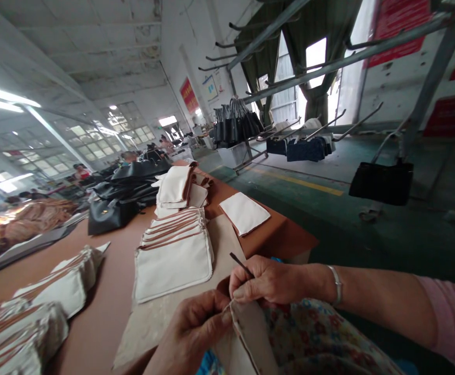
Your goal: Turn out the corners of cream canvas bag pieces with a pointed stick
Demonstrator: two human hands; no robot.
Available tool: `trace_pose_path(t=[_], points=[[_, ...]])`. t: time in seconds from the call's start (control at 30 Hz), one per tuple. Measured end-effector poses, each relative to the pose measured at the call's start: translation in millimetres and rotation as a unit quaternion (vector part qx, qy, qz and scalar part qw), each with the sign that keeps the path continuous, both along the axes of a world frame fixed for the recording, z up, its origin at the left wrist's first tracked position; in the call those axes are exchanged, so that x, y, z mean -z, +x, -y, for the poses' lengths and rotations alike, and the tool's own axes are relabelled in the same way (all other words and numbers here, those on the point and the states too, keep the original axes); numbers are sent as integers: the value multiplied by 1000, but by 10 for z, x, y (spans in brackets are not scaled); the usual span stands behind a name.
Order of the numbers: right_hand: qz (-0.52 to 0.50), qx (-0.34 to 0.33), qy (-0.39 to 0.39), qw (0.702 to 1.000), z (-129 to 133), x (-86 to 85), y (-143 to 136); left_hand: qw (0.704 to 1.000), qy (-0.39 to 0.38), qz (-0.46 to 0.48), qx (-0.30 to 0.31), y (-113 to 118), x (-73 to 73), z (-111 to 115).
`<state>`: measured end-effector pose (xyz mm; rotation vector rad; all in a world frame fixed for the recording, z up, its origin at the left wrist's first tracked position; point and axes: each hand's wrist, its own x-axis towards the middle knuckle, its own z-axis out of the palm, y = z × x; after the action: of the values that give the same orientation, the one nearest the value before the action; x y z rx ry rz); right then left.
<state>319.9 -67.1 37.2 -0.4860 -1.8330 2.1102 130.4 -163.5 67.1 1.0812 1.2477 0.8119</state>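
At the lower middle of the frame, my left hand (202, 325) pinches the edge of a pale panel (251, 333). My right hand (268, 281) is closed around a thin dark tool (241, 264) and touches the same edge. Beyond my left hand, a row of white panels (175, 260) lies on the brown table (110, 271).

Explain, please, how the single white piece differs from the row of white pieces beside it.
The single white piece lies flat and alone, while the row holds many, overlapping. The single white piece shows its whole face; in the row, only the front piece does. Both are white.
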Motion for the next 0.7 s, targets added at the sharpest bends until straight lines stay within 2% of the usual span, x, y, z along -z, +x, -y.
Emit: trace_pose_path(t=[0.13, 0.2, 0.33, 0.5, 0.6, 0.7], points=[[-16, 37, 56, 998, 14, 9, -84, 996, 33, -84, 3, 58, -70, -17], [-17, 45, 51, 998, 9, 29, -132, 990, 58, -129, 7, 71, -81, -19], [29, 31, 30, 999, -15, 71, -160, 974, 58, -216, 21, 57, -45, -18], [53, 84, 49, 994, 13, 62, -110, 951, 77, -300, 22, 65, -56, -15], [44, 97, 72, 992, 67, 28, -75, 958, 63, -278, 10, 65, -71, 17], [7, 122, 123, 985, 122, 21, -45, 985, 22, -167, -26, 54, -49, 61]])
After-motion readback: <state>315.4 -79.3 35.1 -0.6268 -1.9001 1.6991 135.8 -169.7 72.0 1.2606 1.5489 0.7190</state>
